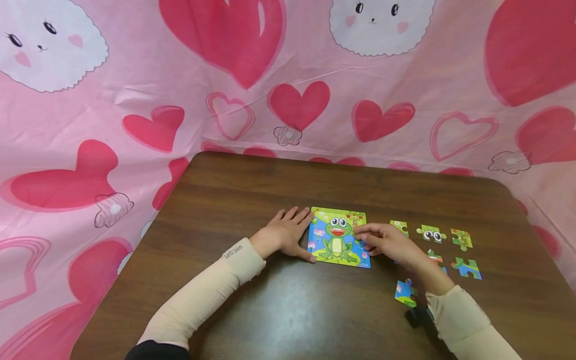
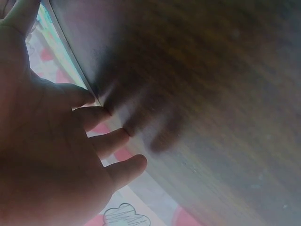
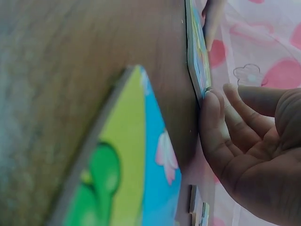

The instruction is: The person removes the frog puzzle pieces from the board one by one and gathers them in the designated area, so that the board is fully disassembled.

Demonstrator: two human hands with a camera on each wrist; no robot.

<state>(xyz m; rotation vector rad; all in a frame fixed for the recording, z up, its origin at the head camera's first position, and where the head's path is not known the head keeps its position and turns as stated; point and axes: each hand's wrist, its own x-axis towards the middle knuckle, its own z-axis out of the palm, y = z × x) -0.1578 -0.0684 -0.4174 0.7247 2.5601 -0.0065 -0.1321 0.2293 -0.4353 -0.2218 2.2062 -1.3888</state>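
A square picture card (image 1: 337, 246) of a green frog lies flat on the wooden table between the two hands. My left hand (image 1: 288, 234) rests beside its left edge, fingers spread, fingertips close to the card's upper corner and thumb at the lower one. In the left wrist view the fingers (image 2: 108, 143) reach toward the table surface. My right hand (image 1: 390, 244) touches the card's right edge with its fingertips. In the right wrist view one finger (image 3: 211, 110) meets the corner of the card (image 3: 198, 52), the others loosely bent beside it.
Several jigsaw pieces lie to the right, among them one with eyes (image 1: 432, 234), a green one (image 1: 462, 239) and a blue one (image 1: 468, 268). A corner piece (image 1: 405, 293) lies nearer, under the right wrist. Some pieces are partly hidden by the right arm. A pink heart-patterned cloth (image 1: 315, 65) hangs behind the table (image 1: 252, 185).
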